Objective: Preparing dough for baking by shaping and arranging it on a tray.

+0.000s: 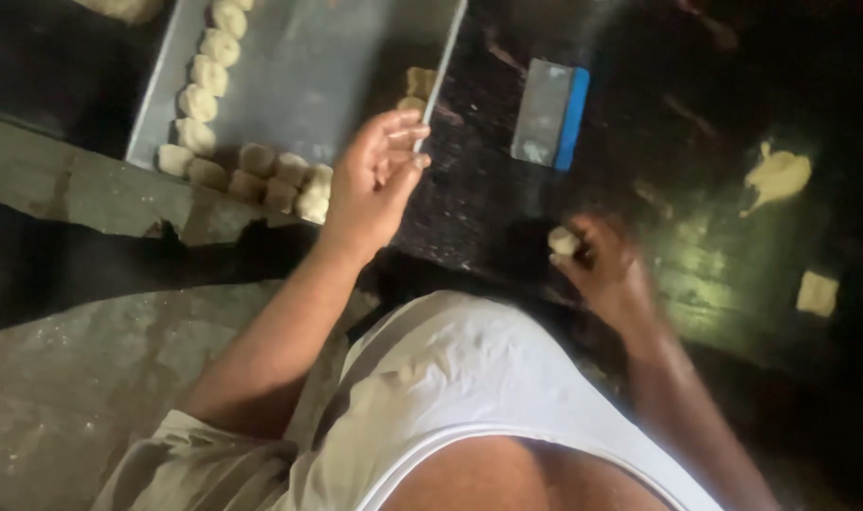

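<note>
My left hand (377, 180) hovers over the near right corner of a grey metal tray (327, 66), fingers loosely curled and apart, with nothing in it. Its fingertips lie close to the tray's right rim. Several small pale dough pieces (261, 175) line the tray's left and near edges. My right hand (607, 270) rests low on the dark work surface (469, 199), shut on a small dough piece (563, 241) held at the fingertips. That hand is blurred.
A bench scraper (550, 114) with a blue grip lies on the dark surface beyond my right hand. A lump of dough (778, 176) and a small cut piece (817, 292) sit at the right. Two more pieces (417, 87) lie beside the tray's right rim.
</note>
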